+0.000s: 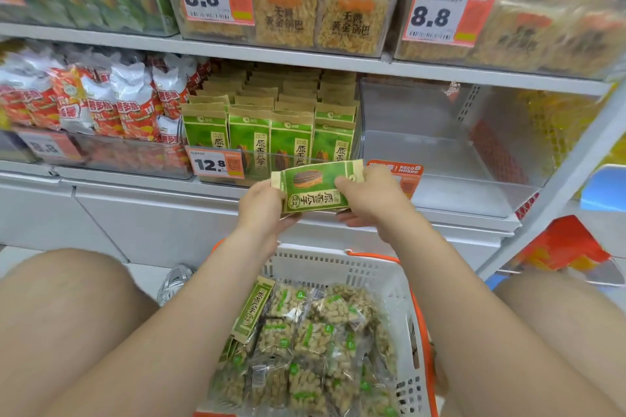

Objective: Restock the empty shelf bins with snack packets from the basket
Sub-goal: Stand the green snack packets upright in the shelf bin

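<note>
Both my hands hold one green and tan sunflower-seed packet (pixel 313 187) sideways, just in front of the shelf edge. My left hand (pixel 262 206) grips its left end and my right hand (pixel 367 195) grips its right end. Behind it, a clear bin (pixel 271 132) is filled with rows of the same green packets. To the right of that bin stands an empty clear bin (pixel 450 159). Below my arms, the white basket (pixel 338 267) with orange handles holds several clear packets of puffed snacks (pixel 311 342) and another green packet (pixel 255 310) leaning at its left side.
Red and white snack bags (pixel 101 101) fill the bin on the left. The upper shelf (pixel 305 54) carries clear boxes of golden rice crackers with 8.8 price tags. A white shelf upright (pixel 559 186) slants at the right. My knees flank the basket.
</note>
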